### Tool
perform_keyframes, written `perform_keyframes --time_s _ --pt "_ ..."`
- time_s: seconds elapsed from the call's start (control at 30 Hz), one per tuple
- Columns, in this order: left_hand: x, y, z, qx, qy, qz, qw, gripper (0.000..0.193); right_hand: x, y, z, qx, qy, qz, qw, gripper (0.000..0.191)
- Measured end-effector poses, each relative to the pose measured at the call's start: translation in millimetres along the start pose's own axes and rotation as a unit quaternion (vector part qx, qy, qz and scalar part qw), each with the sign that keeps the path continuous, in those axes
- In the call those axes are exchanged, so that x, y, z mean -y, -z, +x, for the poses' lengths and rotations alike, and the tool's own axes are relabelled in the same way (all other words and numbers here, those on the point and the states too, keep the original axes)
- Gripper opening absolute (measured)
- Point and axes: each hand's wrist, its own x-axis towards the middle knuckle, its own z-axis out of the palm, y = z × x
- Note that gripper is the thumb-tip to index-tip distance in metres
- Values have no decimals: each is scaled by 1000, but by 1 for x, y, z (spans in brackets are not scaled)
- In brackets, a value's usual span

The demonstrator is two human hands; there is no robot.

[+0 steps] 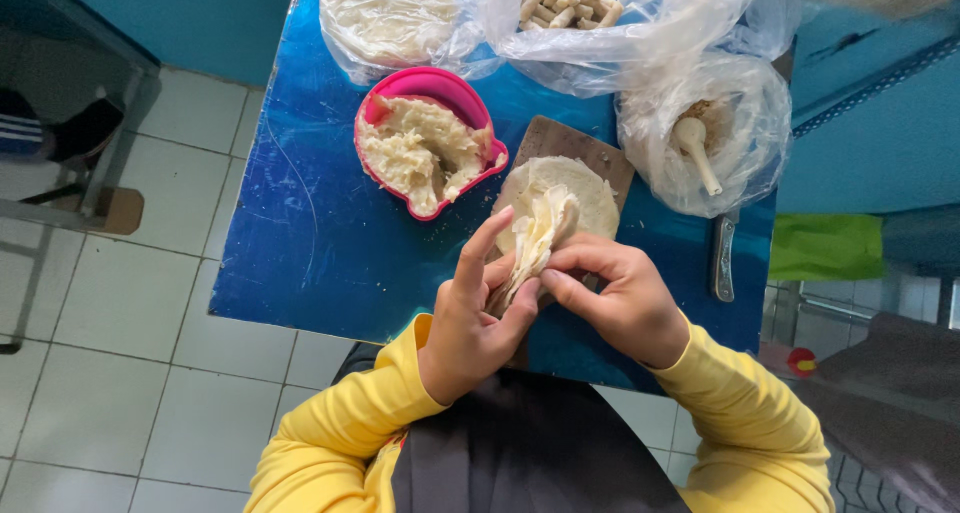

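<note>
Hands over the near edge of a surface (300, 243)
Bowl (428, 138) left of board (580, 148); bagged pestle (695, 153) right; wrapper (535, 238) between both hands

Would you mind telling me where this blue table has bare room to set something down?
The widest bare patch of the blue table lies left of the pink bowl. It is crowded from the wooden board to the plastic bags, where both hands fold a wrapper.

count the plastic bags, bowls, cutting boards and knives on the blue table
plastic bags: 3
pink bowl: 1
wooden cutting board: 1
knife: 1
total: 6
</note>
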Motion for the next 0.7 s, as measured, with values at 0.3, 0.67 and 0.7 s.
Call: perform_keyframes --time_s 0.3,0.67,0.7 --pt "-11 6 3 -7 -20 223 975 79 14 -16 -2 -54 62 -97 992 10" --pt "-11 8 4 -28 63 125 990 85 7 -11 -1 -52 32 -87 994 10" --pt "-9 8 3 -29 65 136 988 85 6 -12 -1 -58 40 -85 994 10"
